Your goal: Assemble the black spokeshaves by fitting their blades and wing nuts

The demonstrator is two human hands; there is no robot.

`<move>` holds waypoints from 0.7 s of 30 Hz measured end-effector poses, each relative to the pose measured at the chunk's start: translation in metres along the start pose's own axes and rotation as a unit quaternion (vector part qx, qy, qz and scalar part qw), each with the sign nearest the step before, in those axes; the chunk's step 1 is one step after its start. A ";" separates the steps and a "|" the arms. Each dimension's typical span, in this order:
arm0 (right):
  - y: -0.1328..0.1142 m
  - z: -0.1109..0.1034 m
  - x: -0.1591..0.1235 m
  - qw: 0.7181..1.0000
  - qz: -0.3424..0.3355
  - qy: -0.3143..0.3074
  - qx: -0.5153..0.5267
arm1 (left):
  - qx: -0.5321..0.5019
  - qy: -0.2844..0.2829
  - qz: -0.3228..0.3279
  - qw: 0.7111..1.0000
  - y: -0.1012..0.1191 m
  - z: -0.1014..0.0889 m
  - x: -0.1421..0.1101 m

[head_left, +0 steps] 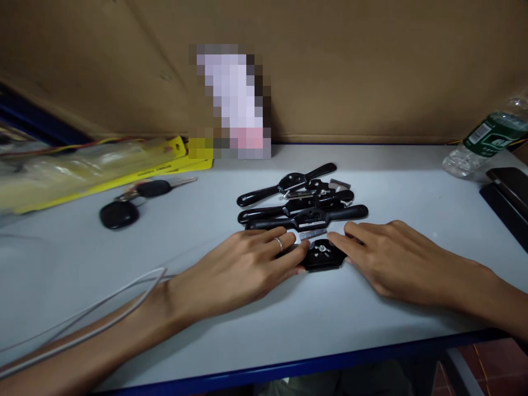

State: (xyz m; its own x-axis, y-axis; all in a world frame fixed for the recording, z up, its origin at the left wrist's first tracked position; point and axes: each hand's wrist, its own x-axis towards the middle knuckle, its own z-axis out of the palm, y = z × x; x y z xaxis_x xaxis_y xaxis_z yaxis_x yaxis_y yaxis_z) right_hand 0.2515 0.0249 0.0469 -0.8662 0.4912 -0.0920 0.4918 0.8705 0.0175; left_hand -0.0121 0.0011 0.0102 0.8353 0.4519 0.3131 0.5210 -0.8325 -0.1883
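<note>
A black spokeshave lies low over the table between my hands, its wing screw and blade area showing. My left hand, with a ring on one finger, is closed around its left end. On the other end, the fingers of my right hand are closed, with the fingertips near the body. Both handles are hidden under my fingers. A small metal blade shows at the tool's far edge. Just beyond lie more black spokeshaves, a near one and a far one, bunched together with metal parts.
Keys with a black fob lie on the left, near yellow-edged clear packaging. A plastic bottle and a dark phone-like object are on the right. White cable crosses my left forearm. Cardboard stands behind the table.
</note>
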 end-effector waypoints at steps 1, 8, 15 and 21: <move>0.000 -0.001 0.000 1.000 0.005 0.008 -0.004 | -0.001 0.001 0.000 1.000 0.000 0.000 0.000; -0.006 0.000 -0.001 0.998 -0.035 0.058 -0.016 | -0.002 0.006 -0.006 1.000 0.001 0.001 -0.001; -0.006 0.006 -0.002 0.995 -0.078 0.063 0.002 | -0.006 0.009 -0.010 1.000 0.001 0.000 0.002; -0.007 0.010 -0.002 0.995 -0.062 0.074 -0.013 | -0.001 0.009 -0.009 1.000 0.001 0.000 0.000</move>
State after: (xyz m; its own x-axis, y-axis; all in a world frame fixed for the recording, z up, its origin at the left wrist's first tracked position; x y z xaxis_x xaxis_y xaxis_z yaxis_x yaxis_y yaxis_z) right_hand 0.2507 0.0179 0.0372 -0.9243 0.3780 0.0531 0.3802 0.9240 0.0411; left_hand -0.0115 0.0007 0.0101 0.8221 0.4615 0.3335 0.5361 -0.8247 -0.1802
